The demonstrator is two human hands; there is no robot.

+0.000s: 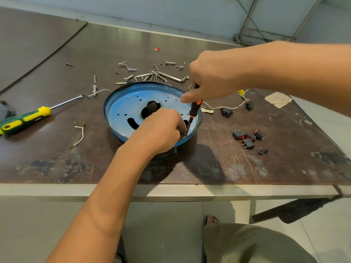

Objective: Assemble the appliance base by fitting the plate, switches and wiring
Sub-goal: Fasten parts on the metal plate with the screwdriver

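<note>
A round blue plate (125, 109) with holes and slots lies on a black appliance base in the middle of the table. My right hand (214, 78) grips a black-and-orange screwdriver (194, 110) held upright, its tip down at the plate's right edge. My left hand (163, 130) rests on the plate with fingers curled at the screwdriver tip; what they pinch is hidden. Several black-and-red rocker switches (248, 137) lie to the right. A black socket (226, 112) and a white wire (228, 106) with a small switch (249, 105) lie behind them.
A green-and-yellow screwdriver (24, 119) lies at the left. Loose screws (129, 67) and a bunch of hex keys (161, 76) sit behind the plate. A short white wire (78, 135) lies left of it. The table's front edge (171, 190) is near.
</note>
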